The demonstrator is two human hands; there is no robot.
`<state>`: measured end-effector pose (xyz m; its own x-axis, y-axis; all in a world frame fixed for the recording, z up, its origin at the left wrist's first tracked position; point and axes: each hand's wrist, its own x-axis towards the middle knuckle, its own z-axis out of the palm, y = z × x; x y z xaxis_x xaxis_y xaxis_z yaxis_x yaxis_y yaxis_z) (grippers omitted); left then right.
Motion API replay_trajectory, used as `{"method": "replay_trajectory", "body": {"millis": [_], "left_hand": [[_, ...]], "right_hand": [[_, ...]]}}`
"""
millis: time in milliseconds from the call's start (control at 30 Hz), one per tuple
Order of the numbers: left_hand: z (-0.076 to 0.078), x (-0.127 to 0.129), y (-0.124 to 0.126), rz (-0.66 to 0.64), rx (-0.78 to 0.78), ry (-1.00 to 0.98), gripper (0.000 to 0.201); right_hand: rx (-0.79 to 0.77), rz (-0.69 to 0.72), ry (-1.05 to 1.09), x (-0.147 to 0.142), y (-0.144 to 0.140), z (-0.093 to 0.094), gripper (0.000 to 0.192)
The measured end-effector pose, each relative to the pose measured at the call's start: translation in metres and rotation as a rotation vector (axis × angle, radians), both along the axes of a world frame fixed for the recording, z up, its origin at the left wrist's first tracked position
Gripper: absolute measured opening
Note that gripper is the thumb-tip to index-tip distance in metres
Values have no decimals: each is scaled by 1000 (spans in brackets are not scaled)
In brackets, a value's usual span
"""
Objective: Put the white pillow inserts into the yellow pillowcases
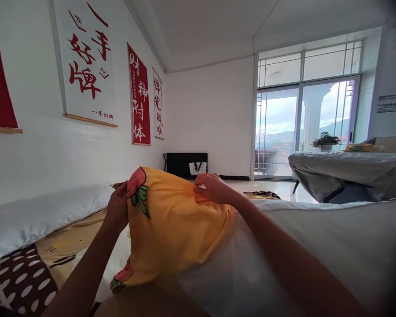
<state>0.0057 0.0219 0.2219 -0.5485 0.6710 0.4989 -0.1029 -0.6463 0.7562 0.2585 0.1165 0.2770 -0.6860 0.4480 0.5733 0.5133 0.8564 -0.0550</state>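
An orange pillowcase (174,220) printed with pink, green-leafed fruit or radish shapes is stretched up between my two hands. My left hand (118,207) grips its left edge, near an upper printed figure. On the right, my right hand (213,188) pinches the cloth along its upper side, fingers closed. White fabric that looks like a pillow (227,268) lies directly below and right of the pillowcase, its near part blurred. Whether it reaches inside the orange cloth, I cannot tell.
A white pillow or cushion (46,215) lies along the left wall on a tan and brown spotted blanket (26,277). White bedding (336,229) spreads at right. Beyond are a plastic-covered table (350,163), a black panel (176,165) with a white bag (198,168), and sliding glass doors (277,132).
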Motion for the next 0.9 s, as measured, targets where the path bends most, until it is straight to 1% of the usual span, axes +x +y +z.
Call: {"method": "replay_trajectory", "body": {"millis": [67,100,200,300,367,467,500,567,633,667,733,800,833,867,900], "left_hand": [[4,6,1,-14,8,22,49],[6,9,1,-29,6,35,50],[13,16,1,-45,-3,74,52],[18,15,-1,-16,-10,104,49],[18,10,-2,-21,-40,96,46],[11,-2,-2,-66,-106,55,44],[7,-6,-1,-47,-127,75,41],[-4,-12,-1,67,-159,199,31],[-21,-16,-2,203,-171,354,23],[-32,-17,-3,251,-171,406,20],[-56,-18,-5,260,-141,451,26],[-79,-19,-5,252,-71,503,41],[-88,-19,-4,272,-43,543,48],[-96,-18,-2,317,-30,592,50],[-101,-17,-1,385,-39,643,48]], "right_hand": [[20,-90,54,-14,-14,7,16],[20,-105,96,-25,-21,10,17],[-40,-80,138,-64,-34,13,24],[-68,-32,158,-95,-34,4,22],[-14,-9,201,-102,-31,-5,18],[161,23,181,-100,-28,-14,17],[217,39,158,-97,-28,-15,16],[281,49,130,-93,-29,-16,15],[280,22,131,-89,-29,-15,14],[272,3,139,-88,-29,-15,14],[266,-23,147,-86,-29,-14,15],[278,-24,146,-84,-30,-14,16],[289,-23,144,-83,-30,-13,16],[304,-24,140,-82,-30,-13,16],[321,-26,133,-81,-31,-12,16]]}}
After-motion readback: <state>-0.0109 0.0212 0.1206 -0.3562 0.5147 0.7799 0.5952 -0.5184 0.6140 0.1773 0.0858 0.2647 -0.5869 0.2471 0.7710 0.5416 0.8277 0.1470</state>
